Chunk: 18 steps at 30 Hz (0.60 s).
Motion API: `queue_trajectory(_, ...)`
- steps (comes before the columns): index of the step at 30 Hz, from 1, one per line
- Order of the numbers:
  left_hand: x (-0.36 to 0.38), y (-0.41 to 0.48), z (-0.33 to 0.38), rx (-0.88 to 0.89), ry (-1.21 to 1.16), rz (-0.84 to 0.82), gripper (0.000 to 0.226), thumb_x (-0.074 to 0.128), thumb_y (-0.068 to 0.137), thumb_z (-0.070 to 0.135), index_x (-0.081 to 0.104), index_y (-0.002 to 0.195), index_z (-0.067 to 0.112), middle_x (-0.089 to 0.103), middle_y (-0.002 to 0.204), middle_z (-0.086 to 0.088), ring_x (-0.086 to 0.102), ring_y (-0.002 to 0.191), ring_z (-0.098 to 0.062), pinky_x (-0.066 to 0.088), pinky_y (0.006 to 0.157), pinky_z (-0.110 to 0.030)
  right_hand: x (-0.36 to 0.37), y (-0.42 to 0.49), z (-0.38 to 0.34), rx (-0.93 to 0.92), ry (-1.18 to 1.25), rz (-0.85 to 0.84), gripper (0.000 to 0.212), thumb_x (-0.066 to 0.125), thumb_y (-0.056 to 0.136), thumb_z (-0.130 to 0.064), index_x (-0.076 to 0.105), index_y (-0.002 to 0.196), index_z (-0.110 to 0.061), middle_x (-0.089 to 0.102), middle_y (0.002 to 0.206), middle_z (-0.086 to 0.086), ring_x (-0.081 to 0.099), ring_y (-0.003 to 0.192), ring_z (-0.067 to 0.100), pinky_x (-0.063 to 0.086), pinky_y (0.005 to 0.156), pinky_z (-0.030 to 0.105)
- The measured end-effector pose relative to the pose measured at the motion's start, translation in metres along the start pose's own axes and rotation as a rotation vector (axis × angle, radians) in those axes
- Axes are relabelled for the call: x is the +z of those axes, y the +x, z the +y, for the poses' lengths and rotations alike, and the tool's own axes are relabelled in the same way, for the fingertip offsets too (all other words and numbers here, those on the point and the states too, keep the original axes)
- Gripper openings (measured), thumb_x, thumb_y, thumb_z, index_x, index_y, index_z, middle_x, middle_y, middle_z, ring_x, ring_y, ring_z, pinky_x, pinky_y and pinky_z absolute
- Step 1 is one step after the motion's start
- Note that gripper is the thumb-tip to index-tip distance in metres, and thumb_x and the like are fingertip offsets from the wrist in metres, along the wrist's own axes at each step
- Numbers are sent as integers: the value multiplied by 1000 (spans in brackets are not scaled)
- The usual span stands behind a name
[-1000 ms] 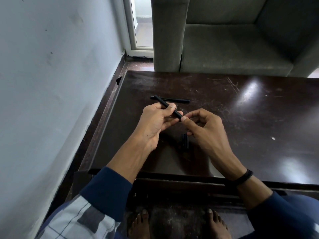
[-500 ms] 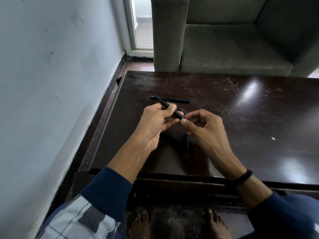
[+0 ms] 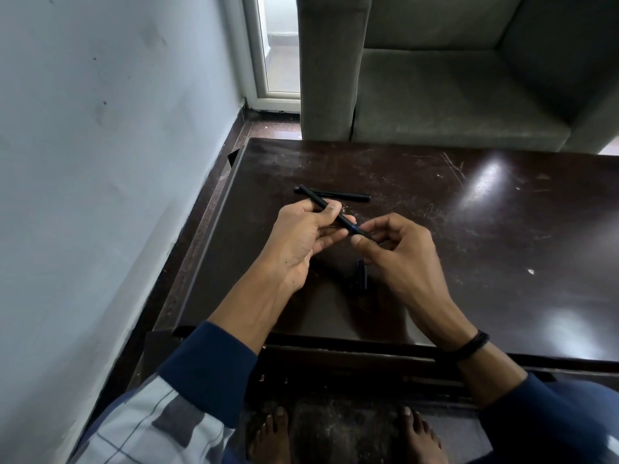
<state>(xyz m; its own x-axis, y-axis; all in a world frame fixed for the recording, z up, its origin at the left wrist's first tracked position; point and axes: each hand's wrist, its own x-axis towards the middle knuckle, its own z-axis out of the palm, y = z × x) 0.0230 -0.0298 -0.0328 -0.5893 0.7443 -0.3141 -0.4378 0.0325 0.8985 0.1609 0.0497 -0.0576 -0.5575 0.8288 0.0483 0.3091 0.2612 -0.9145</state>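
Note:
My left hand (image 3: 301, 239) grips a slim black pen (image 3: 318, 203) by its barrel, holding it slanted above the dark table (image 3: 469, 229). The pen's near end shows a bluish section, and my right hand (image 3: 398, 252) pinches that tip end between thumb and fingers. A second black pen (image 3: 348, 195) lies flat on the table just beyond my hands. A short black cap-like piece (image 3: 361, 274) lies on the table under my right hand, partly hidden by it.
A grey armchair (image 3: 452, 95) stands against the table's far edge. A pale wall (image 3: 100, 162) runs along the left, with a narrow strip of floor between it and the table. My bare feet show on the floor below the near edge.
My right hand has drawn slightly right along the pen, so a bluish stretch near the tip shows between the two hands. The left hand and the things on the table stay put.

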Motion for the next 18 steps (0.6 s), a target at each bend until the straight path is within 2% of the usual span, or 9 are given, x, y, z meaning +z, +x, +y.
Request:
queue_trajectory(11, 1, 0, -1, -8, 2, 1, 13, 60, 99, 9, 68, 107, 2, 77, 99, -18, 77, 92, -23, 60, 74, -25, -1, -1, -3, -1, -8, 0, 9, 78, 88, -34, 71, 93, -32, 74, 86, -4, 72, 81, 15, 62, 77, 50)
queue_trajectory(18, 1, 0, 0, -4, -12, -6, 13, 61, 99, 8, 68, 107, 1, 78, 95, -16, 77, 89, -21, 61, 76, -26, 0, -3, -9, 21, 8, -10, 10, 70, 96, -36, 73, 90, -28, 75, 75, -2, 72, 73, 15, 61, 77, 53)
